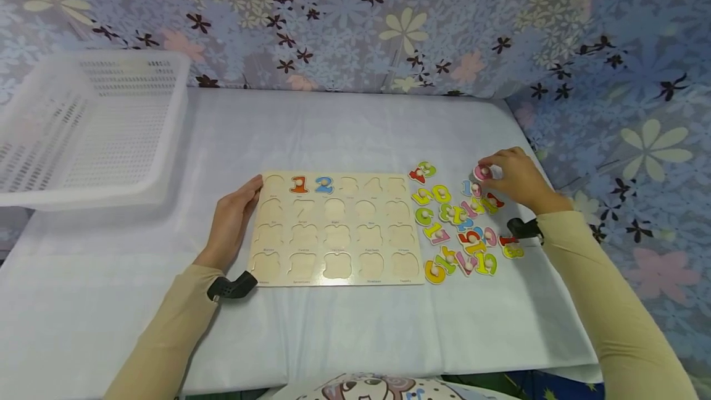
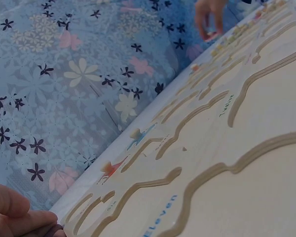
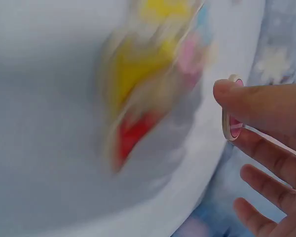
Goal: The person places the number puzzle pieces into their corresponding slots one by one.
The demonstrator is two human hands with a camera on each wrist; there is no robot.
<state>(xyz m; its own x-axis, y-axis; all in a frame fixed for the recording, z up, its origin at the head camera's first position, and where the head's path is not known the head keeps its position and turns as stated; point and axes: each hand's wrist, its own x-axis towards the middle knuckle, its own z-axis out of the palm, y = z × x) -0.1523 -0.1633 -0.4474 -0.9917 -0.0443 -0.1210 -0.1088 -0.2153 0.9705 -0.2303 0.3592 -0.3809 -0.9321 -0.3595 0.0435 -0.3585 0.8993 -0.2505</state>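
Note:
A wooden number puzzle board (image 1: 319, 242) lies on the table, with an orange 1 piece (image 1: 299, 184) and a blue 2 piece (image 1: 324, 185) in its top row. My left hand (image 1: 230, 221) rests along the board's left edge, its fingertips touching near the upper left corner. To the right, my right hand (image 1: 522, 179) pinches a pink number piece (image 3: 236, 111) between thumb and index finger, the other fingers spread. Its number cannot be read. Beneath and beside that hand lie several loose number pieces (image 1: 472, 241) with knobs, blurred in the right wrist view.
A white plastic basket (image 1: 176, 116) stands at the left back of the table. Floral cloth (image 1: 344, 23) hangs behind the table and along its right side. A white cloth (image 1: 355, 332) covers the tabletop.

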